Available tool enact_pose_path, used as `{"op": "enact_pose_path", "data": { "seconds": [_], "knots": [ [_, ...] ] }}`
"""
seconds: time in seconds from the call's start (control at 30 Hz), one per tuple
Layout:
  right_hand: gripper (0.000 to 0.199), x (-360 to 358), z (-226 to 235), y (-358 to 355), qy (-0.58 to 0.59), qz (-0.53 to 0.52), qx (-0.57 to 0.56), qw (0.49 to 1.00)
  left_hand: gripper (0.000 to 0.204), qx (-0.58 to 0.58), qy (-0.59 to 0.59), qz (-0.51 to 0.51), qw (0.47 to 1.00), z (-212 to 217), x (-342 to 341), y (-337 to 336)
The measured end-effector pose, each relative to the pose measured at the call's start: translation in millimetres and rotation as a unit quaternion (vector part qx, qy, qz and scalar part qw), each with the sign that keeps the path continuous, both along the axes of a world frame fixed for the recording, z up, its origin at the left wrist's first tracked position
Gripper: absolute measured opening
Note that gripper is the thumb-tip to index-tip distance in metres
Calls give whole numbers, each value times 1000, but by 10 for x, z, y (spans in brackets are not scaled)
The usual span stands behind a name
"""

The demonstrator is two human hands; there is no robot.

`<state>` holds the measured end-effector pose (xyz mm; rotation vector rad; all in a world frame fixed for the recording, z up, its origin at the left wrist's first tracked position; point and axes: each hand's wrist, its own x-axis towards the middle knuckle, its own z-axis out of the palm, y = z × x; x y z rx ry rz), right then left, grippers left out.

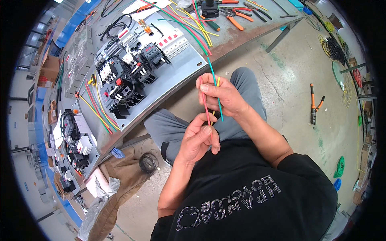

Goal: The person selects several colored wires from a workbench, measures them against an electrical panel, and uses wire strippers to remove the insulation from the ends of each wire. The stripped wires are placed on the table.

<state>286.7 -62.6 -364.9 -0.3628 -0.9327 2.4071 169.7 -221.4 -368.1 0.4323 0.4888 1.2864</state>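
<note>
While the fingers of the left hand pinch a red wire and apparently a yellow wire, those of the right hand clamp both plus a green wire, mid-frame; none visibly joins the panel yet, upper left on the desk.

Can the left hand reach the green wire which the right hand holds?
Probably yes: the green wire in the right hand ends free, close to the left hand, with nothing visibly between, though that hand pinches the red wire.
</note>
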Motion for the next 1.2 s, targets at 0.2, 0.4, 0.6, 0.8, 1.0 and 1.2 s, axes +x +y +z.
{"op": "enact_pose_path", "data": {
  "seconds": [0.2, 0.4, 0.6, 0.8, 1.0, 1.2],
  "knots": [
    [16, -15, -6, 15, -3, 6, 3, 1000, 32, 9, -2, -10, 1000, 2, -27, 0],
    [20, 20, -80, 81, 4, 32, -28, 999, 36, -11, 39, -15, 999, 67, -51, -4],
    [19, 4, 91, 25, -101, -5, 82, 991, 29, -44, 208, 48, 976, 71, -61, 3],
    [18, 5, 140, -121, -159, -24, 179, 971, 27, -49, 317, 103, 942, 129, -98, -9],
    [17, 3, 142, -163, -155, -64, 177, 970, 22, -57, 443, 179, 877, 194, -17, 29],
    [16, -16, 47, -218, -115, -81, 128, 982, 23, -60, 476, 196, 855, 200, 27, 8]
  ]
}}
